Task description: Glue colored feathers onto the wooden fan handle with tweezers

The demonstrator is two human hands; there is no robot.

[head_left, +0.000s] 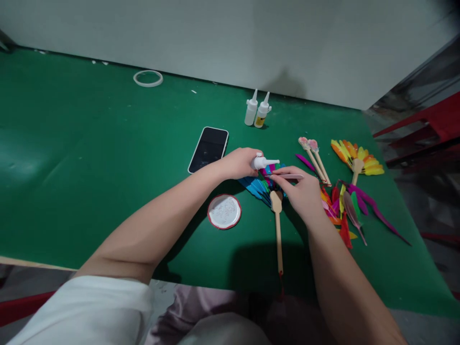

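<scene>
My left hand (242, 163) is closed around a white glue bottle (259, 162), tipped on its side so that its nozzle points right. In my right hand (300, 188) a pair of pink tweezers (292, 176) is pinched, its tips close to the nozzle. Both hands are above a feather fan (256, 187) with blue, purple and green feathers. Its wooden handle (278, 230) points toward me, with a red cord at the end. My hands partly hide the feathers. Left of the handle lies a red-rimmed white lid (224, 212) with tiny pale bits in it.
A phone (209, 149) lies beyond my left forearm. Two glue bottles (257, 112) stand near the wall. At right are a yellow-orange feather fan (357, 160), two wooden handles (315, 158) and loose feathers (347, 211). A white ring (148, 78) lies at the back left.
</scene>
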